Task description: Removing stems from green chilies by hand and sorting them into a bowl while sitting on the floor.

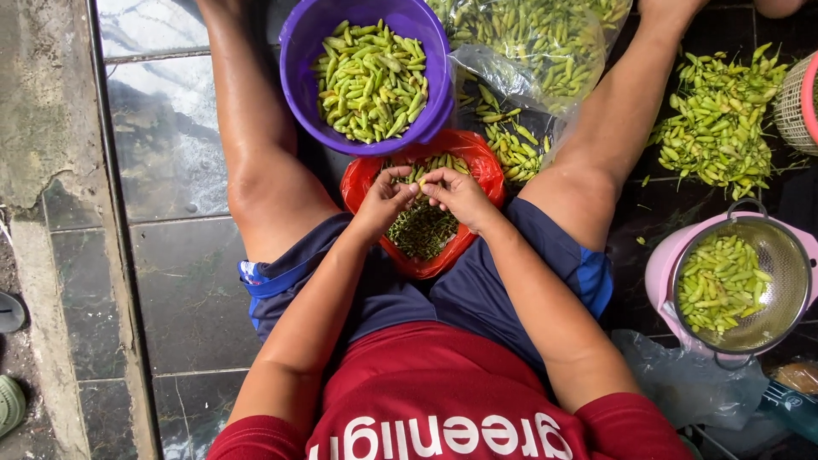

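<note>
You pinch one green chili [423, 180] between left hand [385, 198] and right hand [460, 196], destemming over the red bag [362, 175]; next, judge a clean stem snap.

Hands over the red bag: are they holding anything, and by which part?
Both hands, left and right, pinch one small green chili between their fingertips above the red bag. Which end each grips cannot be told.

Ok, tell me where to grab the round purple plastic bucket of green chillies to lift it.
Grip the round purple plastic bucket by its bare rim, one hand on either side, coming from above. It stands upright and full of green chillies, and no handle shows.
</note>
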